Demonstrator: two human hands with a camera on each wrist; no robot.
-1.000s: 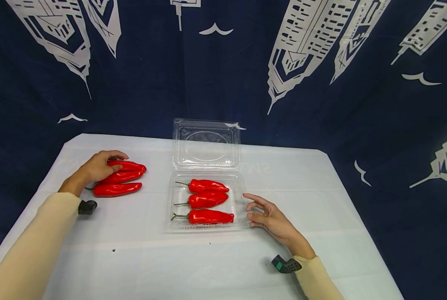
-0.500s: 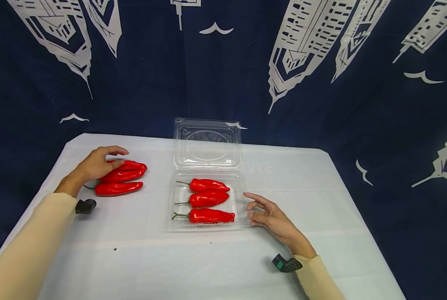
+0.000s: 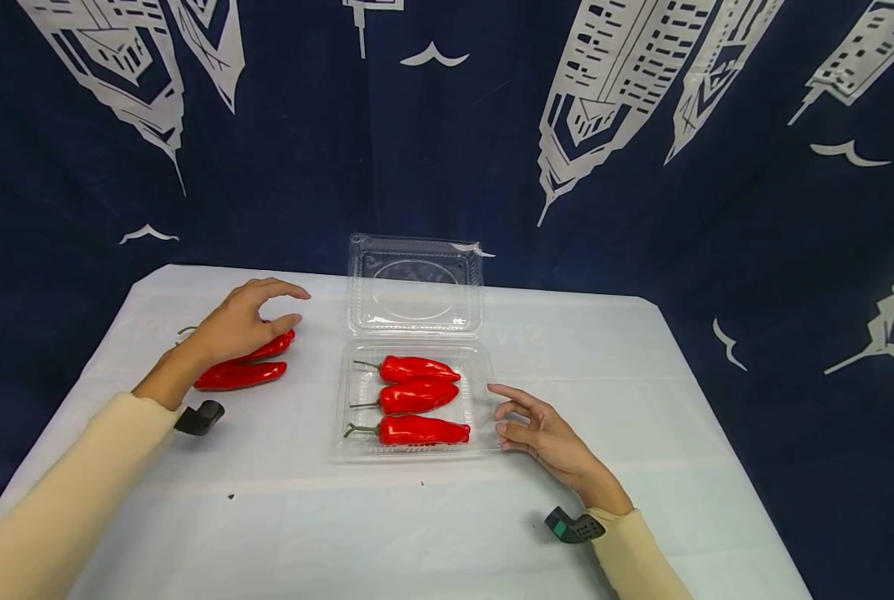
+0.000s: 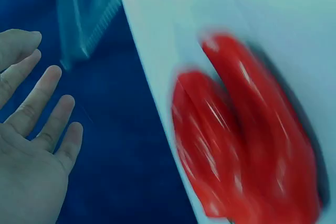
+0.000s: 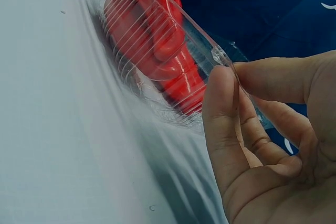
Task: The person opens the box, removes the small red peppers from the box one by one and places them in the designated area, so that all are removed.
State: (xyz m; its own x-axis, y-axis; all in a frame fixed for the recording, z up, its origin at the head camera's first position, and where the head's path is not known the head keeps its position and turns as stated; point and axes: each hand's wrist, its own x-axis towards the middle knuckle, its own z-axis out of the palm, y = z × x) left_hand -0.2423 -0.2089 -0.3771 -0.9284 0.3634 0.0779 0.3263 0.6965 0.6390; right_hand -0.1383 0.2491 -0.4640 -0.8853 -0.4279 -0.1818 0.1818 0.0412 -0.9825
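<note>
Three red chili peppers (image 3: 420,397) lie side by side in the clear plastic clamshell box (image 3: 479,383), stems to the left. My right hand (image 3: 547,442) grips the box's right rim between thumb and fingers; the right wrist view shows this pinch close up. At the left of the table, my left hand (image 3: 237,325) hovers over more red peppers (image 3: 241,376) and partly hides them. Its fingers are spread with nothing between them. In the left wrist view two blurred peppers (image 4: 268,129) sit apart from the fingers (image 4: 44,87).
The box's clear lid (image 3: 417,292) stands raised behind its base, toward the table's far edge. White cloth covers the table (image 3: 387,533), with small dark specks near the front. A dark blue printed curtain (image 3: 447,150) hangs behind.
My left hand has come off the left peppers and shifted right, its thumb and fingers farther apart. My right hand and the box have stayed in place.
</note>
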